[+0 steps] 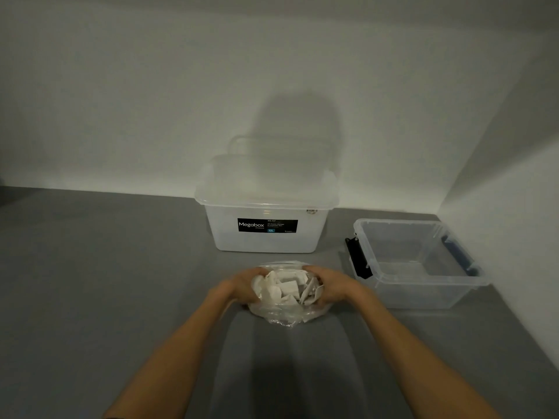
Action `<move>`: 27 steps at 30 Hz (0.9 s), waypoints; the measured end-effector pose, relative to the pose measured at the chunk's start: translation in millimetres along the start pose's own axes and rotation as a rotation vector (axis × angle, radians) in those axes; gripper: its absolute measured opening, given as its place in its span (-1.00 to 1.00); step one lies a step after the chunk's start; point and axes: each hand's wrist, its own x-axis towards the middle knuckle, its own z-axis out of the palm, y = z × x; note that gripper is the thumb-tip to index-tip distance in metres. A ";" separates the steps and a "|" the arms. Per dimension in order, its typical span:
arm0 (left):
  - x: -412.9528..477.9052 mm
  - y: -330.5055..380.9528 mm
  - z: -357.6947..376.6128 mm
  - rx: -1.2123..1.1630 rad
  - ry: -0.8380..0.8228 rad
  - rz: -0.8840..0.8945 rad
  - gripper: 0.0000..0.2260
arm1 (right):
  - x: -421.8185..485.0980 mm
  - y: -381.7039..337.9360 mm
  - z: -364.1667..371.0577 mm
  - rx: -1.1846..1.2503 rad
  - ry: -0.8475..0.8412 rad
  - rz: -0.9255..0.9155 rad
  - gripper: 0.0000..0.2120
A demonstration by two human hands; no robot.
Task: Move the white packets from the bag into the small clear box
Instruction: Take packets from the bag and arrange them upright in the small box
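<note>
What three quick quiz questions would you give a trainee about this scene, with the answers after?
1. True or false: the small clear box already holds white packets.
2. What do the left hand and right hand grip? A: the bag. B: a lid. C: a latch.
3. On which side of the bag, by the person's own sides, does the small clear box stand?
Key: 1 false; 2 A; 3 right.
</note>
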 end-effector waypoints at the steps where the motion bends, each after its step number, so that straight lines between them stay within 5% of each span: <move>1: -1.9 0.4 -0.6 -0.004 0.014 -0.001 -0.37 | -0.8 -1.8 -3.9 -0.027 -0.017 -0.007 -0.08; 10: -39.8 24.0 -33.1 0.051 0.119 0.094 -0.58 | -17.5 -10.5 -40.1 -0.041 0.061 -0.065 -0.34; 21: -58.9 54.9 -34.7 -0.228 0.391 0.323 -0.78 | -29.6 -10.1 -32.8 -0.058 0.237 -0.242 -0.90; 27: -58.8 66.9 -30.2 -0.299 0.411 0.398 -0.84 | -41.8 -26.0 -61.8 0.131 0.357 -0.278 -0.95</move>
